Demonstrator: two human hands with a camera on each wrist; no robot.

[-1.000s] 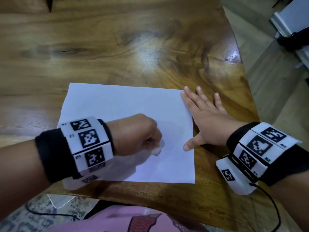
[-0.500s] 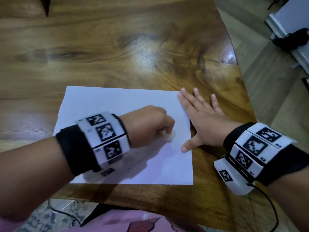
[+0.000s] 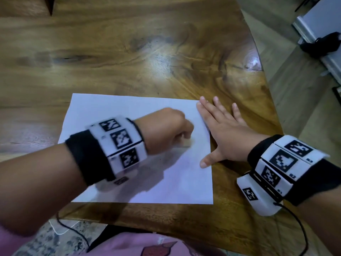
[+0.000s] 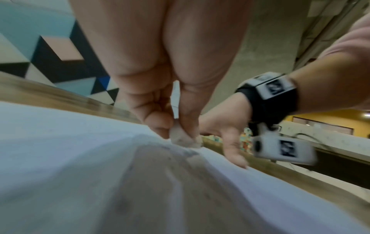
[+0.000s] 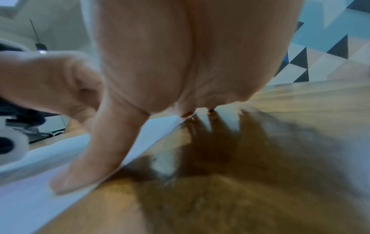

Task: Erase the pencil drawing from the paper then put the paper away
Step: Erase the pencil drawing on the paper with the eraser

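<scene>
White sheet of paper (image 3: 114, 108) lies flat on the wooden table (image 3: 147, 52), close to the near edge, long side running left to right. Surface mostly hidden under the left forearm; faint grey smudges and specks show in the shaded patch near the wrist, clearer in the left wrist view as dark marks just under the eraser. Cannot make out any drawing as such.

Left hand (image 3: 164, 130) sits over the right-centre of the sheet, fingers curled into a fist and pinching a small pale eraser (image 4: 183, 139). Eraser tip touches the paper. Hand and wristband are blurred in the head view.

Right hand (image 3: 223, 133) lies flat, fingers straight and spread, at the right edge of the sheet. Thumb (image 5: 84, 166) presses on the paper just inside that edge; index finger lies along the upper right corner; the other fingers rest on bare wood beside the sheet.

Both wrists carry black bands with white marker blocks; a thin black cable trails from the right one. Pink clothing at the bottom of the head view. Patterned triangular tiling on the wall beyond the table.
</scene>
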